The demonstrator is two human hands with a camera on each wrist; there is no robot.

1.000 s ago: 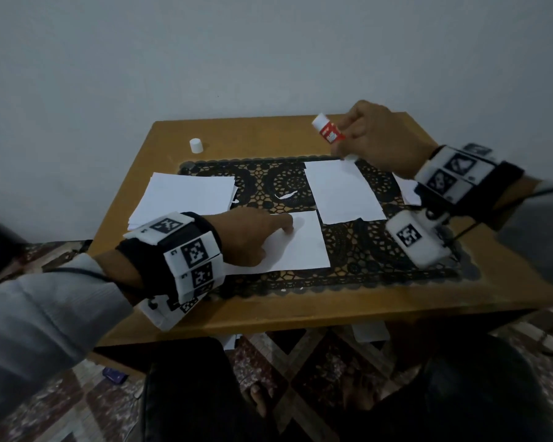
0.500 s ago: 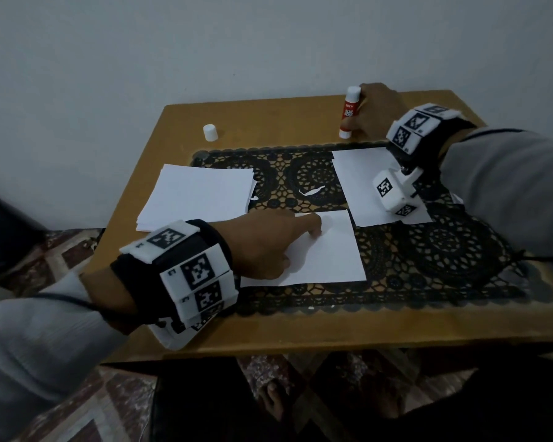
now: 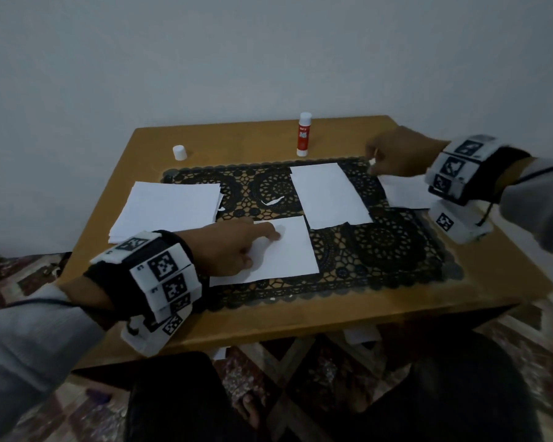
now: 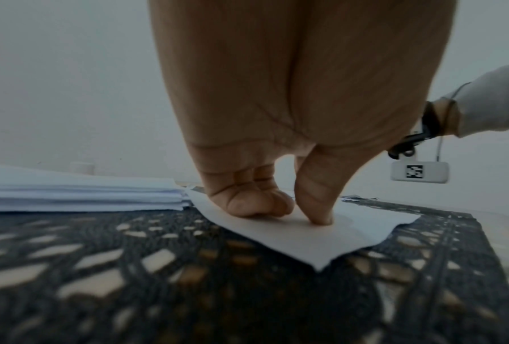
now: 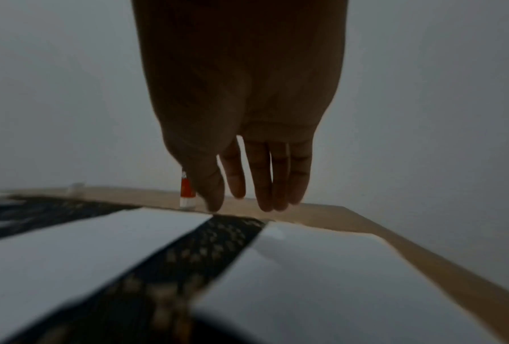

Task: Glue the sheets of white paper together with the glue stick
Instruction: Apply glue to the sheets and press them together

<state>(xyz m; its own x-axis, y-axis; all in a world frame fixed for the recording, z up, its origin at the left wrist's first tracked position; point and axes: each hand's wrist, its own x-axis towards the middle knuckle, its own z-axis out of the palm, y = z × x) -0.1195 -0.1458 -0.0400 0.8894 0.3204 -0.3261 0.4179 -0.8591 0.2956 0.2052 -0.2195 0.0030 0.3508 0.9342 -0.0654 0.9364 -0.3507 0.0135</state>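
Wooden table point(image 3: 479, 291), black lace mat point(image 3: 393, 250), left hand point(image 3: 233, 247) pressing sheet point(image 3: 288, 250), right hand point(image 3: 396, 151) relaxed, empty

Dim, flat, bluish light throughout; shadows soft, no glare. Head view bends at its edges. Right wrist view darkest, right hand point(image 5: 241, 116) near-silhouette, lace mat point(image 5: 188, 256) motion-smeared; left wrist view blurs the near mat.

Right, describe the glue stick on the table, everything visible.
The glue stick is a small cylinder with a white top, a red printed label around its body and a white base band. It stands upright on the bare wood of the table, just beyond the black lace mat. Nothing touches it; neither hand holds it. The label text is unreadable.
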